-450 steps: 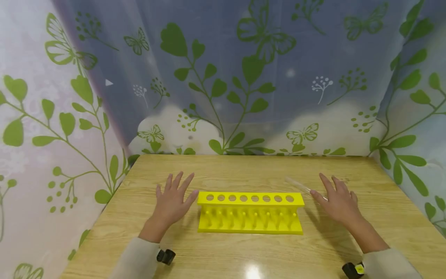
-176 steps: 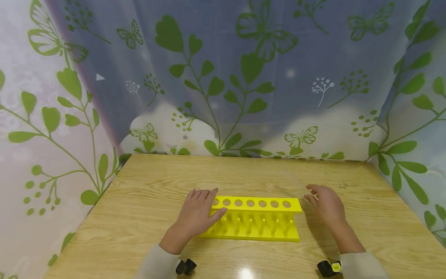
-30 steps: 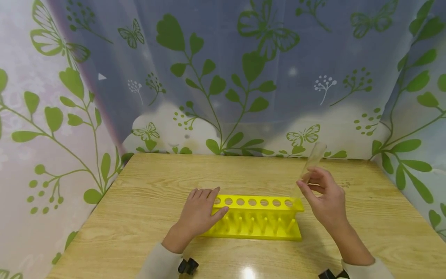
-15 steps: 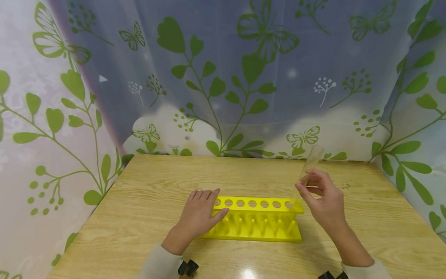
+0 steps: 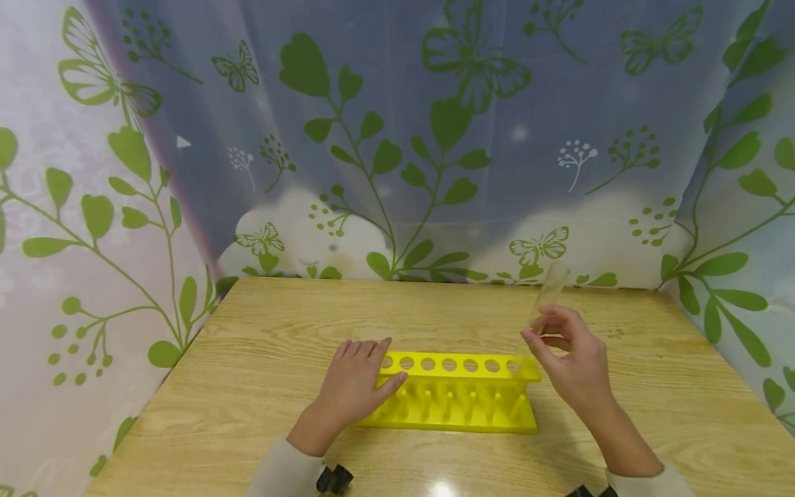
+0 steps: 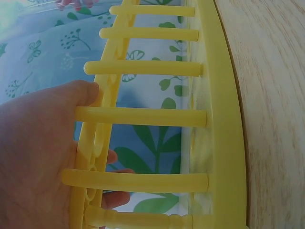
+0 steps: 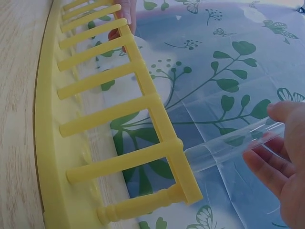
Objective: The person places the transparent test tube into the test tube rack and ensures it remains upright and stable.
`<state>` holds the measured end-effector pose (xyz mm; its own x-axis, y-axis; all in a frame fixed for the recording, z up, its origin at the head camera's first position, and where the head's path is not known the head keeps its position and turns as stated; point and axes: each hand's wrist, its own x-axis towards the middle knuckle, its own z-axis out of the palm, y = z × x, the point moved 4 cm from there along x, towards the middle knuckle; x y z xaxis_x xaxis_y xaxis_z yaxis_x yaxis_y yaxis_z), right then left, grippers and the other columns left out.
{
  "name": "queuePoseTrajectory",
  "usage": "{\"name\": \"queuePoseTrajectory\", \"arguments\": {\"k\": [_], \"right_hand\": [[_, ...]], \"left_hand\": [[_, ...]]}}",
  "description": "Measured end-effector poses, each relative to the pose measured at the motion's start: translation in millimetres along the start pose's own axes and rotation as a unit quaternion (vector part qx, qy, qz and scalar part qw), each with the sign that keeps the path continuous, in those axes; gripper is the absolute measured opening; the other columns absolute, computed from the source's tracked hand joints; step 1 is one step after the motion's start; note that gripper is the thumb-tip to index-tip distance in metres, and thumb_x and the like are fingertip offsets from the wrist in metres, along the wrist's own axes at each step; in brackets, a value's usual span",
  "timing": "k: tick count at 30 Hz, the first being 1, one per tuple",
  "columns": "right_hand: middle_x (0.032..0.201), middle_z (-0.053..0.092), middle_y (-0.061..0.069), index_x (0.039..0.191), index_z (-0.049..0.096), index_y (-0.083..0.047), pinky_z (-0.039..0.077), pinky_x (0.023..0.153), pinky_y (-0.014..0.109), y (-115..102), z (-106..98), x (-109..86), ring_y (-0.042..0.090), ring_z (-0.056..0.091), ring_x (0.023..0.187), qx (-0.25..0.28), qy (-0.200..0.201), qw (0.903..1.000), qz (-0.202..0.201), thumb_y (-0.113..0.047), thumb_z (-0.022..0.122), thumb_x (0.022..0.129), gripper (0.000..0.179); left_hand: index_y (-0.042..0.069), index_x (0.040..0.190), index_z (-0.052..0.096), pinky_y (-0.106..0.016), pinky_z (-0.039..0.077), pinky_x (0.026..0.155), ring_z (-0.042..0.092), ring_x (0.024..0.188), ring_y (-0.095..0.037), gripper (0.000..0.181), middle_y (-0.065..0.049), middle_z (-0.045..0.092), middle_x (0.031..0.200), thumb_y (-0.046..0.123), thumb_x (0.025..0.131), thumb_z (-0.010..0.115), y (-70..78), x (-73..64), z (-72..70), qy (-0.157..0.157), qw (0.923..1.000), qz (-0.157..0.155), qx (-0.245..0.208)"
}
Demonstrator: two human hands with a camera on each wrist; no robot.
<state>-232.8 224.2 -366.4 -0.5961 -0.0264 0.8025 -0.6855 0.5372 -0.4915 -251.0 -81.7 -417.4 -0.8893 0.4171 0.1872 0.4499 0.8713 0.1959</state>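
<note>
A yellow test tube rack (image 5: 456, 422) with a row of holes along its top and pegs below stands on the table. My left hand (image 5: 349, 388) grips its left end; in the left wrist view the thumb lies on the near side of the top rail and fingertips show behind it. Between thumb and fingers, my right hand (image 5: 577, 355) pinches a clear test tube (image 5: 551, 288), tilted with its upper end to the right. In the right wrist view the lower end of the tube (image 7: 209, 155) meets the top rail near the end hole; whether it is inside cannot be told.
The wooden table (image 5: 298, 310) reaches back to a patterned curtain (image 5: 397, 138), which also hangs at both sides. Black wrist cameras (image 5: 335, 479) sit by the sleeves.
Earlier my left hand took hold of the rack and my right hand lifted the test tube from the table. Over the last second the tube and right hand have shifted slightly left and down.
</note>
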Motion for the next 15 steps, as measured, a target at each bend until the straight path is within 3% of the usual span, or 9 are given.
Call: {"name": "queuePoseTrajectory", "arguments": {"k": [15], "right_hand": [[0.087, 0.065, 0.009, 0.115, 0.059, 0.005, 0.049, 0.07, 0.005, -2.6, 1.8, -0.9, -0.011, 0.058, 0.086, -0.023, -0.012, 0.9997, 0.001, 0.02, 0.073, 0.072, 0.048]], "left_hand": [[0.009, 0.145, 0.044, -0.055, 0.026, 0.112, 0.047, 0.127, -0.032, 0.066, -0.011, 0.054, 0.134, 0.055, 0.097, 0.048, -1.2, 1.1, 1.8, -0.002, 1.0, 0.0, 0.005]]}}
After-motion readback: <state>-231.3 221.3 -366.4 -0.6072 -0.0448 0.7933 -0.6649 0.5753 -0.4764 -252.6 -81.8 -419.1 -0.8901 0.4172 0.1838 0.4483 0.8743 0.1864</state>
